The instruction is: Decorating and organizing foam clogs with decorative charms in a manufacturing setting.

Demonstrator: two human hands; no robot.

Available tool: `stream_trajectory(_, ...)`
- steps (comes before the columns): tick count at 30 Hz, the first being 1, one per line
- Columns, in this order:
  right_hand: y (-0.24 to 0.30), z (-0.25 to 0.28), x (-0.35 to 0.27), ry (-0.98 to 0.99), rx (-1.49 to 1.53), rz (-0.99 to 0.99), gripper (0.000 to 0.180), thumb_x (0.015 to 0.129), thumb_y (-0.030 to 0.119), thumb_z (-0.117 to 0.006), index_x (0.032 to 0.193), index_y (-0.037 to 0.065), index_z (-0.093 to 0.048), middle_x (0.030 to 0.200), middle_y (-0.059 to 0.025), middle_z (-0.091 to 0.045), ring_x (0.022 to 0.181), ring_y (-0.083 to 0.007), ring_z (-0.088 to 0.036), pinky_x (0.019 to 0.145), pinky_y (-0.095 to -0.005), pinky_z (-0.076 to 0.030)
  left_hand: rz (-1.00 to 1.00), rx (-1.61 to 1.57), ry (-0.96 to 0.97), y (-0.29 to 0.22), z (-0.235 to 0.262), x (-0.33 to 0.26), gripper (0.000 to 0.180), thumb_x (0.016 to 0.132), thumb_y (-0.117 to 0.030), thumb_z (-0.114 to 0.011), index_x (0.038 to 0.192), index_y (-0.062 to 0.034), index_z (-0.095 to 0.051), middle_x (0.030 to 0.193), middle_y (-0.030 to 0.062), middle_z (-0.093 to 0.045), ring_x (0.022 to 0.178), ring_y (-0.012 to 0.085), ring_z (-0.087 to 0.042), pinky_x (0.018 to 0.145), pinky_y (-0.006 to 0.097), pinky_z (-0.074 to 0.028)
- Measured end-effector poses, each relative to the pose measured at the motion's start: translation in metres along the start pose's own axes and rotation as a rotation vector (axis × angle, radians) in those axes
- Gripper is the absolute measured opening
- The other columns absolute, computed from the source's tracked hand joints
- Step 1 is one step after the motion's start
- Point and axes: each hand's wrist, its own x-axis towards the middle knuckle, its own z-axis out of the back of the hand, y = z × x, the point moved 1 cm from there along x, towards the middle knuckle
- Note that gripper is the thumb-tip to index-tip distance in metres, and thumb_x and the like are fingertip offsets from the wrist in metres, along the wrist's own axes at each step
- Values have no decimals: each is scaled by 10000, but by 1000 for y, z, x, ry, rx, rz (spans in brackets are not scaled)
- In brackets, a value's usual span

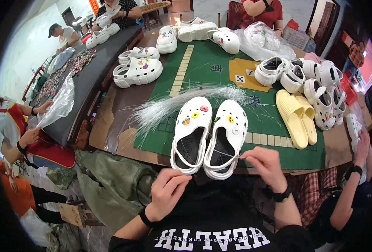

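Right, your table (pixel 123 105) fills most of the view: brown wood with a green felt mat (pixel 219 67) on it and a tan square panel (pixel 245 75) near the mat's far side. A dark long bench (pixel 89 80) runs along your left, strewn with small coloured charms (pixel 79 61) and a clear plastic sheet (pixel 60 103).

Other people sit around both surfaces; a neighbour's forearm (pixel 345 201) with a dark wristband lies at your right, off the table.

Far right of the mat: a heap of white clogs (pixel 316 84), with a pale yellow pair (pixel 297 117) just beside it. Far edge: more white clogs (pixel 198 29) and a clear bag (pixel 261 40) holding some. Left edge of the mat: another white pair (pixel 137 67) carrying charms.

A bundle of thin clear plastic ties (pixel 173 105) fans out across the mat, just behind your pair.

Your pair of white clogs (pixel 209 134) sits at the near edge of the table, toes away from you, side by side and touching, with coloured charms on both uppers.

Your right hand (pixel 268 164) is closed in a pinch on a thin clear tie (pixel 228 154) that runs to the right-hand clog's heel strap. Your left hand (pixel 169 189) is curled loosely below the table edge, close to the left-hand clog's heel; I can't tell whether it grips anything.
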Motion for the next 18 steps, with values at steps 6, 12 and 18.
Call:
stream_trajectory(6,8,34,39,156,-301,189,90,819,132,-709,892,79,-699,693,-77,-543,631,-244,-557,557,-337,-415,625,-761,319,-5,-26,-2,348,978,-49,-484,1316,16,-526,788,88,-670,584,102,-605,509,201,-448)
stream_trajectory(12,12,8,68,454,-63,194,102,868,153,-656,901,61,-683,783,-89,-620,706,-272,-612,625,-330,-468,704,-932,321,-4,-44,-2,485,993,-80,-461,1453,-23,-322,814,138,-673,564,127,-611,498,219,-464)
stream_trajectory(18,11,-14,78,635,-27,136,128,879,165,-633,921,59,-690,771,-91,-628,718,-245,-627,653,-328,-474,701,-1162,428,-4,-48,3,508,1011,-110,-419,1488,-62,-253,878,159,-678,554,134,-609,502,213,-476)
